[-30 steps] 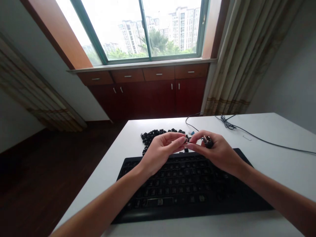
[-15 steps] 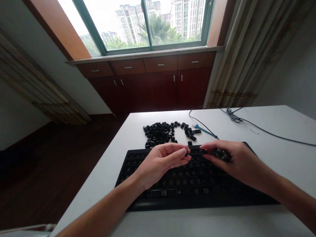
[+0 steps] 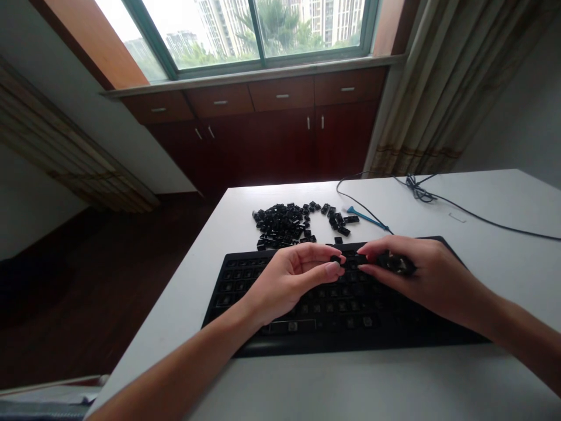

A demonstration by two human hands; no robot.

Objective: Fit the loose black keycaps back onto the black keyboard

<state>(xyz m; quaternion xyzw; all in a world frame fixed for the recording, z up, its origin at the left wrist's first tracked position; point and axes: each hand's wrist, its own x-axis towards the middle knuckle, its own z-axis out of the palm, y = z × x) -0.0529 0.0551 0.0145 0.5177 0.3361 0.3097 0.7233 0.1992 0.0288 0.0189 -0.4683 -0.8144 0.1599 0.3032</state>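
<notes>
My left hand (image 3: pixel 295 280) is above the middle of a black keyboard (image 3: pixel 315 345), with a small black keycap (image 3: pixel 335 259) pinched between thumb and fingertips. Opposite it, over the keyboard's right half, my right hand (image 3: pixel 412 266) has thumb and forefinger curled close together around something dark. Pale spots show in the dark gap inside that hand; I cannot tell loose keycaps there from the keyboard below. Bare key sockets show over the keyboard, and a long slot at its front lacks its cap. A single keycap (image 3: pixel 338 240) lies just behind the back edge.
Behind the keyboard, a heap of black keycaps (image 3: pixel 280 222) lies on the white table (image 3: pixel 193 251). A blue tool (image 3: pixel 366 217) and a thin bent wire (image 3: pixel 457 217) are to its right. A black cable (image 3: pixel 491 219) with a bundled part crosses the back right.
The view has tilted down, so the table sits higher in the picture. My left fingers have turned the keycap slightly and parted a little. The right hand's thumb and forefinger have shifted slightly.
</notes>
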